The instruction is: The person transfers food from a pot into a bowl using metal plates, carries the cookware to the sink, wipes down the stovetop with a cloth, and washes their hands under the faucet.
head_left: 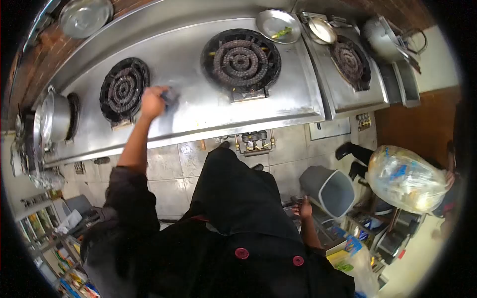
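Observation:
My left hand (153,103) is closed on a dark grey cloth (171,98), blurred and partly hidden, which it presses on the steel stove top (186,64). To its left is a black ring burner (123,88), and a larger ring burner (241,59) lies further right. My right hand (302,208) hangs low at my side, its fingers loosely apart with nothing seen in them. Beside it a grey bin (318,181) leans with its mouth toward me.
A lidded pot (55,116) stands at the stove's left end. A metal plate (278,26) with green scraps sits at the back. Another person holds a full clear plastic bag (405,179) at right. Gas valves (255,141) jut below the front edge.

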A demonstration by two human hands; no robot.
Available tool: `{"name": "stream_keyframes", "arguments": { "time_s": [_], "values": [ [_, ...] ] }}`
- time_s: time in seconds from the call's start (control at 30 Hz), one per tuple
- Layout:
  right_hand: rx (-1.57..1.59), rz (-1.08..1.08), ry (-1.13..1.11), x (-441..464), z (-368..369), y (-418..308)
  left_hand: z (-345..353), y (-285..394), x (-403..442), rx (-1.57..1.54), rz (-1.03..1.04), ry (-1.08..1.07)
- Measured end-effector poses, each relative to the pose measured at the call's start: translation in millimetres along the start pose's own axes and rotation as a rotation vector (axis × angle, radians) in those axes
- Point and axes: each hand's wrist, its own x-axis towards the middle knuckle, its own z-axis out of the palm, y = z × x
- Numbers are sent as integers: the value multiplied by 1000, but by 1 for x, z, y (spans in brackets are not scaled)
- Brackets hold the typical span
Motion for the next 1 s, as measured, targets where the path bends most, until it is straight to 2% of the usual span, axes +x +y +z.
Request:
{"name": "stream_keyframes", "arguments": {
  "time_s": [0.07,0.17,0.2,0.23,0.3,0.37,0.43,0.5,0.57,0.63,0.67,0.73,0.77,0.83,0.87,0.9,0.93,0.97,1.0],
  "values": [
    [-84,-14,38,-14,-18,-29,6,-38,12,121,-162,-76],
    [-184,-16,76,-30,-36,-43,32,-87,-8,293,-260,-397],
    [-136,52,110,-33,-41,-47,40,-92,-24,304,-229,-314],
    [-86,117,138,-35,-41,-53,48,-93,-45,295,-251,-322],
    [-118,126,116,-42,-28,-55,49,-93,-94,322,-210,-134],
    [-133,124,79,-45,-9,-54,25,-66,-133,305,-350,-69],
    [-174,95,121,-37,6,-44,8,-44,-151,346,-633,-172],
    [43,210,-185,-2,3,-21,-10,-23,-139,420,-783,-445],
    [49,160,-236,-11,28,-21,-2,-32,-134,322,-617,-580],
    [-229,-3,-64,-40,60,-41,26,-42,-141,-117,-460,-259],
    [-233,-1,-71,-39,61,-40,15,-31,-129,-110,-465,-259],
    [-394,-141,-102,-39,60,-44,-11,-12,-96,-222,-603,-170],
    [-393,-140,-97,-35,53,-39,-30,-19,-84,-177,-555,-175],
    [-360,-344,-74,-24,38,-22,-55,-52,-80,6,-607,-209],
    [-354,-339,-69,-32,40,-26,-60,-80,-85,112,-609,-313],
    [-215,-147,-3,-38,40,-34,-68,-92,-84,210,-718,-458],
    [-74,43,62,-46,44,-43,-59,-119,-100,195,-706,-576],
    [-65,45,68,-48,44,-43,-42,-138,-118,181,-689,-694],
    [-102,36,65,-50,45,-40,-28,-122,-128,311,-798,-575]
  ]
}}
